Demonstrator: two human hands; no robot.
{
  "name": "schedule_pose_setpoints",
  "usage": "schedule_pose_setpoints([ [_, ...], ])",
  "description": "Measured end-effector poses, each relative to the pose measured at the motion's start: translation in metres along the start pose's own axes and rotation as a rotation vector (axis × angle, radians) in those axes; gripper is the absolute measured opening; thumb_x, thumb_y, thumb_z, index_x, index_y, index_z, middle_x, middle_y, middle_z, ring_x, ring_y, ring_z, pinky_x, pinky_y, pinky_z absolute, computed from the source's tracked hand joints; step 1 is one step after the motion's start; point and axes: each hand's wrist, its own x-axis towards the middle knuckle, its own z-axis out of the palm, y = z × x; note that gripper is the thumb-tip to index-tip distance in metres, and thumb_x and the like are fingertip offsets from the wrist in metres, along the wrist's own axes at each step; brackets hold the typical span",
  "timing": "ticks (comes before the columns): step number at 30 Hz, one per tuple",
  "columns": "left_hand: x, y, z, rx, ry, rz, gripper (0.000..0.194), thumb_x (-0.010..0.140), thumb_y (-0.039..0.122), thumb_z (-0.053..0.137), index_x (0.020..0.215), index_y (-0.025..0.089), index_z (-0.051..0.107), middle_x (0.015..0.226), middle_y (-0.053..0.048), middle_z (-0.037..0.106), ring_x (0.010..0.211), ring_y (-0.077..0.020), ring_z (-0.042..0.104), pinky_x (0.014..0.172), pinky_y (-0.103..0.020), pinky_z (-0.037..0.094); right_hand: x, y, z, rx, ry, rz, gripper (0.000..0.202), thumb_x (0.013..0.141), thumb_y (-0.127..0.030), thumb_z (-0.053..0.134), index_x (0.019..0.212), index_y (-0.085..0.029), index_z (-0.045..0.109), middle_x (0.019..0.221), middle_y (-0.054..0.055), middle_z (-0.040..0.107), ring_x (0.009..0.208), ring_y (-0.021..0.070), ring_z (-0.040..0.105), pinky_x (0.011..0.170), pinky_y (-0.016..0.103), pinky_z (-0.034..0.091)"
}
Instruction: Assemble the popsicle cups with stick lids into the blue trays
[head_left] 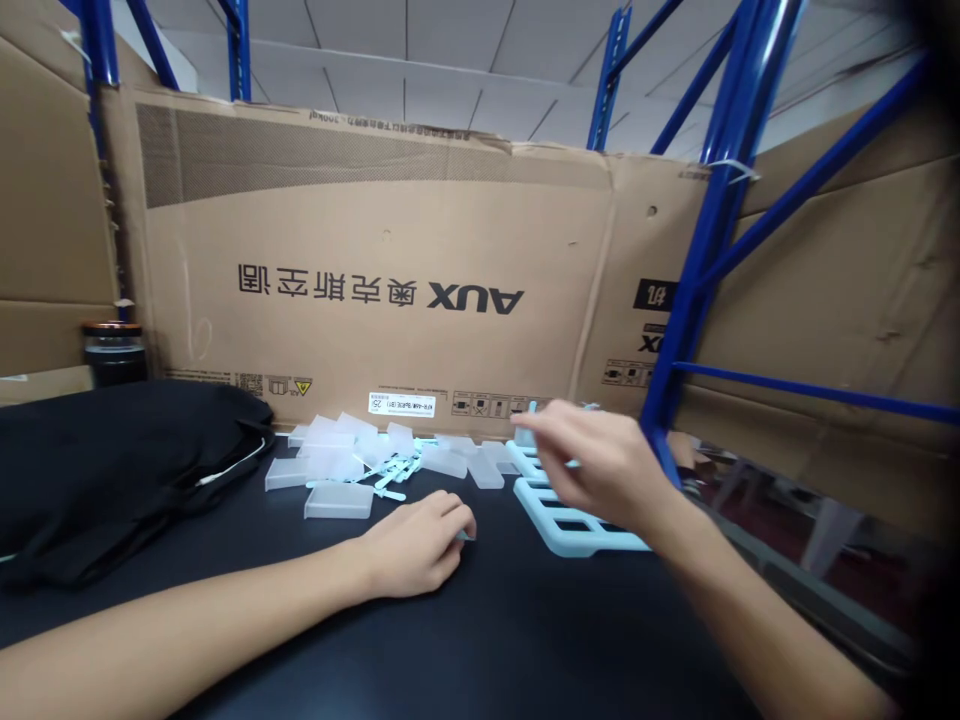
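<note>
My left hand (pixel 424 545) rests on the black tabletop, fingers curled round a small light-blue plastic piece (pixel 465 537); only a bit of it shows. Over a light-blue plastic rack (pixel 559 540) with rectangular openings hovers my right hand (pixel 592 455), slightly blurred. Its index finger stretches left and its thumb hangs apart below, with nothing visible between them. A small upright light-blue piece (pixel 524 436) stands just behind that fingertip. Left of the rack lie several frosted plastic boxes (pixel 337 502) and a heap of thin light-blue plastic strips (pixel 397 468).
A black cloth bag (pixel 120 470) covers the table's left side, with a dark bottle (pixel 114 352) behind it. A large cardboard panel (pixel 375 230) walls off the back. Blue metal shelf posts (pixel 694 300) rise at the right.
</note>
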Motion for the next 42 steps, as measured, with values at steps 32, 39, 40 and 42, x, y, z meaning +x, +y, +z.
schedule_pose_setpoints([
  [32, -0.001, -0.003, 0.006, 0.102, 0.042, -0.182, 0.025, 0.088, 0.041, 0.05, 0.074, 0.02, 0.053, 0.077, -0.003, 0.06, 0.075, -0.0207, 0.059, 0.066, -0.031, 0.044, 0.019, -0.02, 0.125, 0.344, -0.552, 0.055, 0.013, 0.082, -0.023, 0.047, 0.085, -0.019, 0.059, 0.083, 0.004, 0.06, 0.074, 0.0166, 0.054, 0.068, 0.03, 0.041],
  [39, 0.0, 0.001, 0.004, 0.174, 0.044, -0.122, 0.021, 0.087, 0.04, 0.05, 0.082, 0.021, 0.054, 0.084, -0.003, 0.058, 0.081, -0.0206, 0.058, 0.068, -0.031, 0.045, 0.064, 0.025, 0.16, -0.138, -1.041, 0.093, 0.067, 0.064, -0.051, 0.066, 0.118, -0.013, 0.054, 0.113, 0.018, 0.059, 0.096, 0.0313, 0.06, 0.071, 0.036, 0.047],
  [40, 0.0, 0.001, 0.004, 0.178, 0.045, -0.133, 0.021, 0.086, 0.041, 0.05, 0.082, 0.021, 0.054, 0.084, -0.002, 0.058, 0.081, -0.0206, 0.058, 0.069, -0.031, 0.045, 0.063, 0.028, 0.161, -0.138, -1.071, 0.109, 0.069, 0.062, -0.052, 0.068, 0.117, -0.012, 0.055, 0.107, 0.018, 0.062, 0.092, 0.0311, 0.061, 0.068, 0.035, 0.048],
  [42, 0.0, 0.001, 0.004, 0.178, 0.051, -0.146, 0.02, 0.086, 0.04, 0.05, 0.082, 0.021, 0.054, 0.085, -0.002, 0.058, 0.082, -0.0207, 0.057, 0.069, -0.031, 0.045, 0.059, 0.032, 0.162, -0.144, -1.114, 0.128, 0.068, 0.061, -0.052, 0.068, 0.116, -0.013, 0.055, 0.1, 0.016, 0.065, 0.087, 0.0307, 0.063, 0.065, 0.035, 0.048],
])
